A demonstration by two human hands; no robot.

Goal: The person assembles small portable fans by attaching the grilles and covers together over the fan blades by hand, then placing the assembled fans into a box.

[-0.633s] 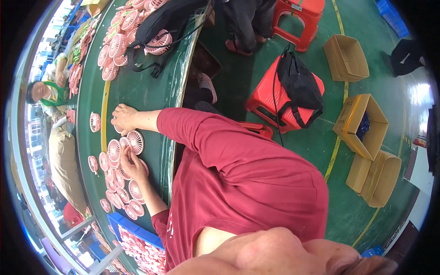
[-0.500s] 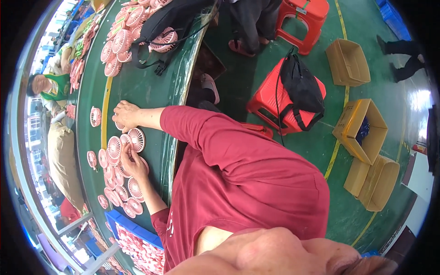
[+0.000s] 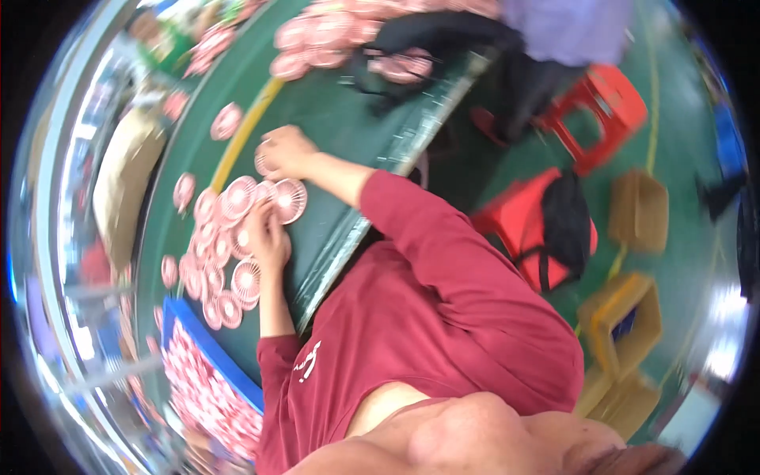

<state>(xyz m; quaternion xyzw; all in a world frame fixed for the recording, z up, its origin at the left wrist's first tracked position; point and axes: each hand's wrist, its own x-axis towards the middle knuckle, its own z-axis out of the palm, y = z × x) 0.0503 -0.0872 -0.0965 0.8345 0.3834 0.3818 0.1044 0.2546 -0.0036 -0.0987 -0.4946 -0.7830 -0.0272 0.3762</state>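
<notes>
Many pink grilles [image 3: 221,247] beside left hand [image 3: 267,236]

Looks steeply down from the wearer's head through a wide fisheye lens, bending straight edges inside a round black rim. Sits close above the dark-red long-sleeved shirt [image 3: 459,309], large across the lower middle. Takes in both hands [image 3: 274,240] left of centre, farther off, over a green surface [image 3: 340,119] set aslant. Reaches out to the green floor [image 3: 685,245], deeper and smaller, along the right. Blurs toward the top.
</notes>
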